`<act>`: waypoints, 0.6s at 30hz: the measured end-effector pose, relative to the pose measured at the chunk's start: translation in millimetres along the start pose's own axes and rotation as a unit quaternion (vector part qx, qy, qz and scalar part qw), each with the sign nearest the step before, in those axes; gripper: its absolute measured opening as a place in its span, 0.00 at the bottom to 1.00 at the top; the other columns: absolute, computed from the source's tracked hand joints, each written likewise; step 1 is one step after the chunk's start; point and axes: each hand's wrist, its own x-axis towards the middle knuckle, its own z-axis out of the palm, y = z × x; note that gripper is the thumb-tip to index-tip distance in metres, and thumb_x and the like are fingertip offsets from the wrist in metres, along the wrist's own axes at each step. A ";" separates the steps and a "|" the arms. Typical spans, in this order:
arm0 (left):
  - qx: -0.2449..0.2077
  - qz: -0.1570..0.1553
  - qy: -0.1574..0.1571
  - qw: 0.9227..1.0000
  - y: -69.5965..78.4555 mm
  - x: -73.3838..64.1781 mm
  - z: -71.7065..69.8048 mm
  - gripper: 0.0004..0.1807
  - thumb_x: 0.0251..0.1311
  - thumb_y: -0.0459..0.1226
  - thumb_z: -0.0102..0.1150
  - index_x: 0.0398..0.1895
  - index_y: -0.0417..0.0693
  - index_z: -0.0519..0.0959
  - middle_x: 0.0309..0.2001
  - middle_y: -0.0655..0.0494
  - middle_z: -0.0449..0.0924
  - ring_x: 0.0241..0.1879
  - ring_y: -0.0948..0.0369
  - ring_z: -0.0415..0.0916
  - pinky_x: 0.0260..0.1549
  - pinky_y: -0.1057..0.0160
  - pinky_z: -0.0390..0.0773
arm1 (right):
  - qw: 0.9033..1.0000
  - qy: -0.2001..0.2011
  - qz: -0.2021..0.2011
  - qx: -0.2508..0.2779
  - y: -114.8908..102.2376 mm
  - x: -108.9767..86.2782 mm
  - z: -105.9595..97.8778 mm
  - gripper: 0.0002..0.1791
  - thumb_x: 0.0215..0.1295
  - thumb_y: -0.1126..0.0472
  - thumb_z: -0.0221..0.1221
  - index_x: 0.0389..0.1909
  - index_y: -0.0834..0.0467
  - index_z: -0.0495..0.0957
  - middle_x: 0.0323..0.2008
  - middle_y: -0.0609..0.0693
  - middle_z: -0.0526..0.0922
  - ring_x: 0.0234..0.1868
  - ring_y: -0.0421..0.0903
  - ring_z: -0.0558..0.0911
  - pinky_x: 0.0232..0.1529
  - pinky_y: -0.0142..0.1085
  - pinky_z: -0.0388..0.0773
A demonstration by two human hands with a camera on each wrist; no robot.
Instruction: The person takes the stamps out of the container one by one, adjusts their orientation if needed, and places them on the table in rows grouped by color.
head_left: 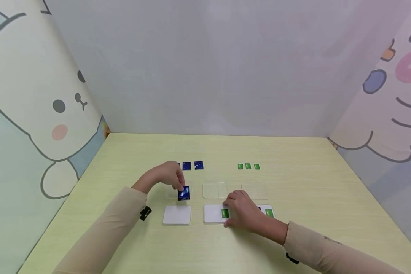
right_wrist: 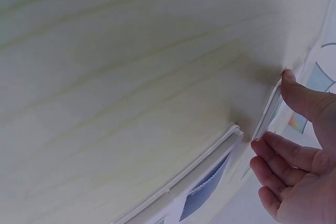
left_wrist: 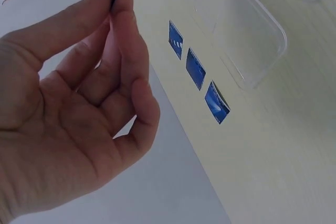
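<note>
The blue card (head_left: 183, 194), pinched by the left hand (head_left: 169, 174), hangs far and left of the middle white case (head_left: 212, 214), gripped edge to edge by the right hand (head_left: 243, 211).

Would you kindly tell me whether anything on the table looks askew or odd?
Only one small thing: in the left wrist view, the end blue card seems slightly lifted along one edge, while the other two blue cards in that row look flatter. I see nothing spilled.

Beige sleeves (head_left: 104, 228), right one dark-lettered; black wrist pieces (head_left: 145, 213).
</note>
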 end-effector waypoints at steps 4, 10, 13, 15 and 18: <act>-0.007 -0.013 -0.005 1.000 -3.8 -1.1 -3.1 0.02 0.54 0.35 0.67 0.29 0.46 0.85 0.31 0.55 0.85 0.31 0.61 0.81 0.48 0.52 0.79 | 1.000 0.006 -0.003 0.002 0.3 0.6 1.3 0.30 0.40 0.44 0.76 0.41 0.58 0.83 0.40 0.47 0.84 0.44 0.44 0.77 0.56 0.46 0.72; -0.007 -0.018 -0.010 1.000 -8.9 -2.8 -6.9 0.02 0.54 0.35 0.67 0.29 0.45 0.84 0.31 0.54 0.85 0.32 0.61 0.81 0.47 0.52 0.79 | 1.000 0.011 -0.010 0.003 1.3 1.2 2.3 0.29 0.39 0.45 0.76 0.41 0.59 0.83 0.39 0.47 0.84 0.44 0.44 0.76 0.55 0.46 0.72; -0.003 -0.024 -0.014 1.000 -12.7 -1.5 -7.6 0.02 0.54 0.34 0.67 0.29 0.45 0.84 0.31 0.54 0.85 0.31 0.61 0.81 0.48 0.52 0.79 | 1.000 0.007 -0.006 0.003 1.3 1.4 2.8 0.29 0.40 0.45 0.76 0.41 0.59 0.83 0.40 0.47 0.84 0.44 0.44 0.76 0.56 0.45 0.72; 0.002 -0.026 -0.019 0.999 -15.3 -0.9 -8.4 0.02 0.54 0.34 0.67 0.29 0.45 0.84 0.31 0.54 0.85 0.31 0.61 0.81 0.48 0.51 0.79 | 1.000 0.006 -0.005 0.004 0.9 1.4 2.5 0.30 0.40 0.44 0.76 0.41 0.58 0.83 0.40 0.47 0.84 0.44 0.44 0.76 0.56 0.46 0.71; 0.007 -0.026 -0.023 0.999 -18.5 -0.6 -10.2 0.02 0.54 0.34 0.67 0.28 0.44 0.84 0.30 0.54 0.85 0.31 0.61 0.82 0.48 0.52 0.80 | 1.000 0.006 -0.004 0.006 0.8 1.3 2.4 0.29 0.40 0.44 0.75 0.41 0.58 0.83 0.40 0.47 0.84 0.44 0.44 0.76 0.56 0.46 0.71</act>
